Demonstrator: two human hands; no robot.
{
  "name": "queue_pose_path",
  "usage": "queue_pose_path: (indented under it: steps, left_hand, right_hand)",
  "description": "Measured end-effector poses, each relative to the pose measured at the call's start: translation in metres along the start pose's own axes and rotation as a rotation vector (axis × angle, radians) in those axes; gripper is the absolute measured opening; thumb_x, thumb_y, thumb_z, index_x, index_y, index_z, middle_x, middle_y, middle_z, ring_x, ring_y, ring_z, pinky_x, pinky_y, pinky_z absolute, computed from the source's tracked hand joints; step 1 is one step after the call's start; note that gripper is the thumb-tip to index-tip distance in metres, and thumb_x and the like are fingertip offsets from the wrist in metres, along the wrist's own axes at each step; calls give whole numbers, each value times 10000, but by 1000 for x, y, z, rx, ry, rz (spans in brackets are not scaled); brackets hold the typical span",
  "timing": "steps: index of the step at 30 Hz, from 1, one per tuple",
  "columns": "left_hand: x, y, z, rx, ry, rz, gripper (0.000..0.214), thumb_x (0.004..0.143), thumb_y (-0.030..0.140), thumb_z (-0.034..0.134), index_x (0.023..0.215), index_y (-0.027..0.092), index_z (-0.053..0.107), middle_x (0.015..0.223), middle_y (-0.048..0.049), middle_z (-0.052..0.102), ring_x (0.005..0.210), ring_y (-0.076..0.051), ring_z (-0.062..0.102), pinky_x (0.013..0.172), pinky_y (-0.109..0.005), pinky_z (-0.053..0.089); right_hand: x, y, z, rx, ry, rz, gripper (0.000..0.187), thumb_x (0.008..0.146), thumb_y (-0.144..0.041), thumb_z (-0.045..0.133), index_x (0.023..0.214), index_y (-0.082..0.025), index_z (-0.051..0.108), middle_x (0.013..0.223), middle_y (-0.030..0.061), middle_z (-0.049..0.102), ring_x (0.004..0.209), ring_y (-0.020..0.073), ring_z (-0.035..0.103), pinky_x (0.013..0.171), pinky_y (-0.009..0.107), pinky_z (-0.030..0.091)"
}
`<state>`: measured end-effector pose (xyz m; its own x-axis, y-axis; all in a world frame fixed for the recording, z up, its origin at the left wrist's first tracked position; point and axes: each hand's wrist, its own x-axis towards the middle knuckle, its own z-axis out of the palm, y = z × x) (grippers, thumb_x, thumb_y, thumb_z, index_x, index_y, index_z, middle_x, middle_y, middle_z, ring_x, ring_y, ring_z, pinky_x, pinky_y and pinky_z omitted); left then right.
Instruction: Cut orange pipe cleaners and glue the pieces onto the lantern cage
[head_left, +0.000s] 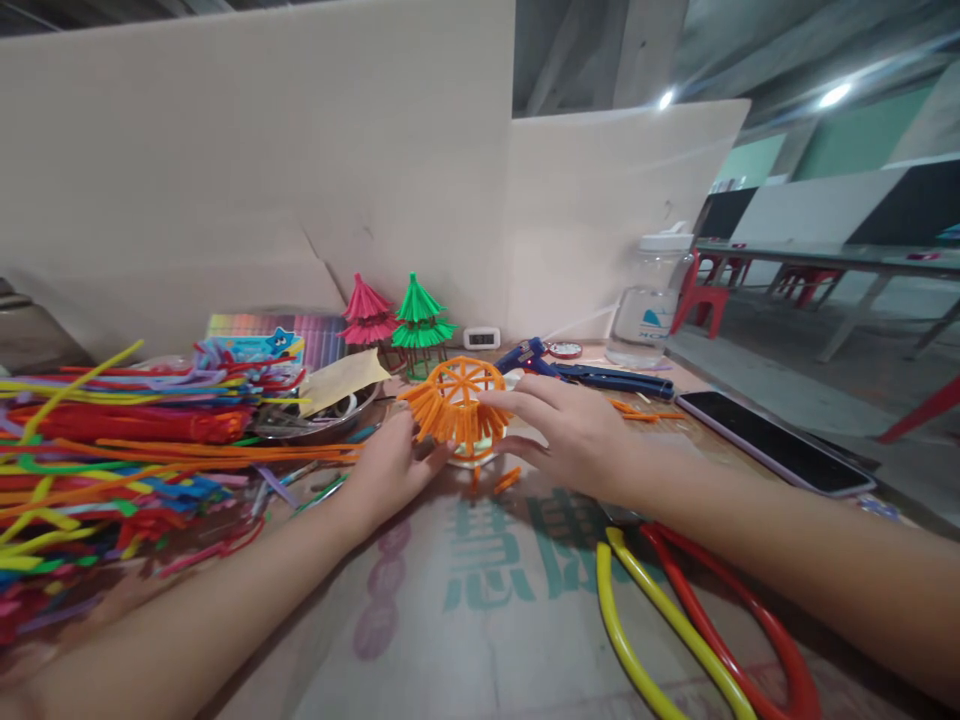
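Observation:
An orange pipe-cleaner structure [463, 400] stands in front of me, with a spoked ring on top and a skirt of short orange strips flaring below. Its lower part rests around a pale round base [478, 450]. My left hand [386, 462] grips its left side, some fingertips hidden behind the strips. From the right, my right hand [574, 428] holds it with bent fingers at the ring and skirt. Short orange pieces [508, 480] lie just in front of it. Behind stand a green pipe-cleaner tree [421, 315] and a pink pipe-cleaner tree [367, 312].
Bundles of coloured pipe cleaners [127, 420] and a metal bowl [360, 415] fill the left. A blue glue gun [525, 355], small clock [481, 338], water bottle [645, 300] and phone [776, 440] stand or lie beyond. Yellow-and-red-handled pliers [637, 640] lie at front right.

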<state>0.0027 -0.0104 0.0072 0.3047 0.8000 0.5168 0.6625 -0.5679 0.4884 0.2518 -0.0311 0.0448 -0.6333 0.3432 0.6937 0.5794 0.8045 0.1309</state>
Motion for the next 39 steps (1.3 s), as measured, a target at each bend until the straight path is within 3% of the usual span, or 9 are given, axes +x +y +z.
queue_pose_path:
  steps: [4,8,14,22,29,39]
  left_hand:
    - [-1,-1,0,110,-87,15,447,865,441,553,1223,173,553,1190,-150,636,1158,-331,578,1009,-482,446]
    - [-2,-3,0,141,-77,26,455,854,434,566,1234,185,539,1185,-145,641,1168,-335,576,1011,-477,450]
    - [-2,-3,0,145,-77,25,462,850,418,565,1243,180,524,1195,-150,636,1150,-339,583,989,-488,460]
    - [-1,-1,0,85,-33,19,369,822,430,607,1112,202,590,1088,-115,676,1087,-312,614,936,-434,492]
    - [-1,-3,1,72,-25,2,361,808,448,619,1064,194,602,1060,-117,679,1070,-316,624,927,-432,496]
    - [-2,1,-1,168,-97,19,435,872,451,541,1185,150,554,1141,-154,650,1095,-322,612,934,-456,494]
  right_hand:
    - [1,2,3,12,9,4,331,933,-233,564,1257,-171,560,1183,137,642,1073,248,615,865,383,526]
    - [0,3,5,45,43,-21,292,942,-208,539,1229,-172,572,1109,120,663,1069,238,613,870,376,522]
    - [-2,3,4,-14,73,-45,350,938,-310,571,1259,-183,519,1104,110,646,993,222,621,815,344,517]
    - [-3,-1,5,-154,51,-80,287,940,-228,538,1218,-163,519,1058,109,630,945,222,587,799,344,488]
    - [-2,-1,8,-113,82,-54,227,954,-208,501,1165,-152,564,1050,116,650,937,215,598,792,340,484]
    - [-3,-1,13,-66,160,-8,273,911,-223,595,1175,-163,559,1086,111,649,945,214,602,790,332,491]
